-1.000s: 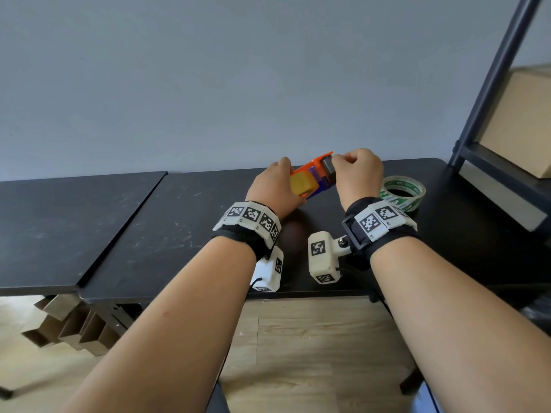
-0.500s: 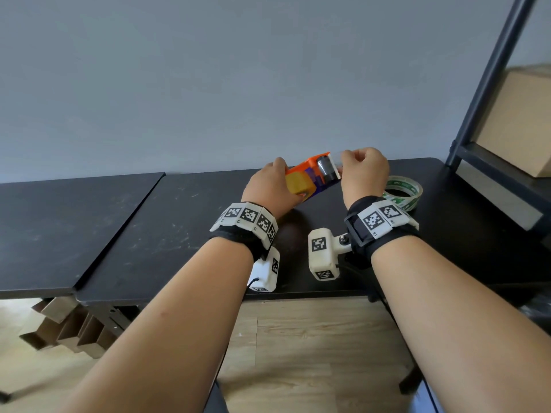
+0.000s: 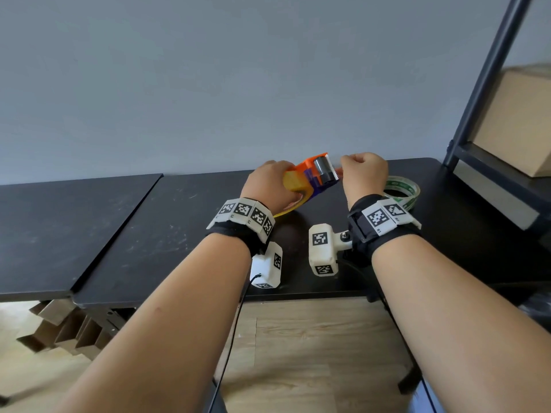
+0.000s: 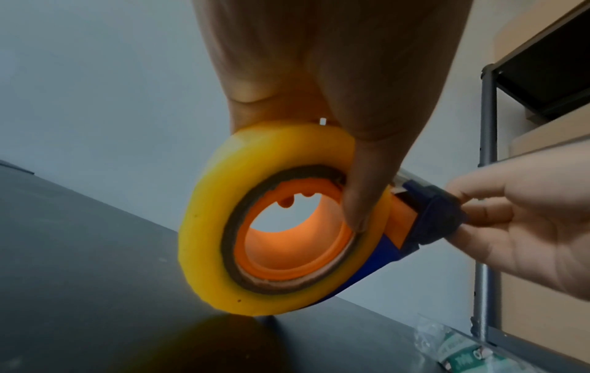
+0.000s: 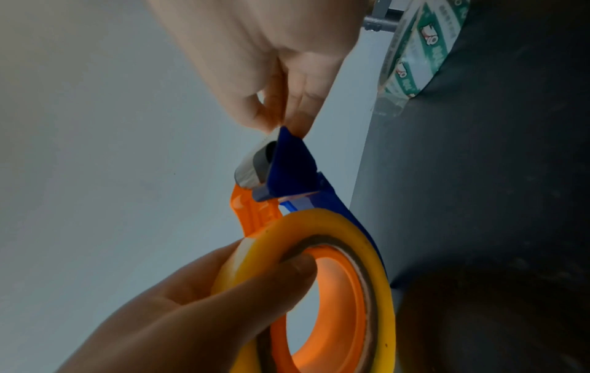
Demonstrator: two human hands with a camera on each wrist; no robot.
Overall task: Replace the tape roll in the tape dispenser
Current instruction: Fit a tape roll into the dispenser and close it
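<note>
head view, left hand (image 3: 269,186) gripping yellow tape roll (image 3: 293,181) on dispenser (image 3: 317,174), right hand (image 3: 363,174) fingers pinching its tip, spare roll (image 3: 407,189) print unreadable

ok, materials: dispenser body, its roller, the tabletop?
Tape dispenser: moulded plastic by the look, glossy orange and blue; the hub glows translucent.
Roller: grey with a bright sheen, metal or rubber, can't tell.
Table: matt black board, probably laminate, with pale scuffs.

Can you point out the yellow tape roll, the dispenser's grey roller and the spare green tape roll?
Yellow tape roll (image 4: 204,217): left wrist view, flat side face.
Grey roller (image 3: 323,170): head view, curved surface.
Green tape roll (image 3: 413,194): head view, outer printed band.
</note>
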